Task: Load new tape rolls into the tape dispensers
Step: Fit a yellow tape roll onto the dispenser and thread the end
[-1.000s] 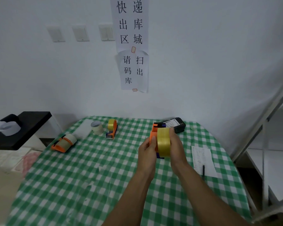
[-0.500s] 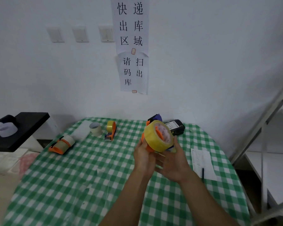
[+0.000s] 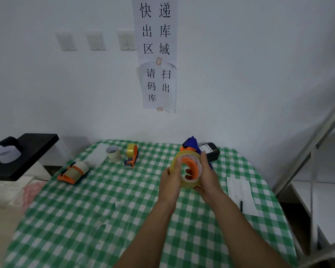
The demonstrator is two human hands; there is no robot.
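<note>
Gripping, at centre frame above the table (image 3: 104, 219) with its green-and-white checked cloth: left hand (image 3: 171, 182) and right hand (image 3: 208, 176) both closed around one yellow translucent tape roll (image 3: 188, 171), thumb of the left lying over its near rim, fingers of the right wrapping its right side. Showing through the roll's open core: the orange wheel of a held dispenser (image 3: 190, 149), orange and blue parts of it sticking out above the roll.

Lying at right of the frame, beside the right forearm: one white sheet of paper (image 3: 239, 192) with one dark pen (image 3: 241, 206) on its near part.

Resting toward the middle left of the cloth: one orange dispenser on its side (image 3: 73, 172), carrying a pale, brownish roll. Standing farther back: one orange dispenser upright (image 3: 132, 155), holding a yellow roll, and just left of it one loose whitish tape roll (image 3: 113, 153). Sitting at the far edge, behind the hands: one black device (image 3: 211, 151) with a white label.

Counting: three dispensers, each holding a roll; four rolls in all.
</note>
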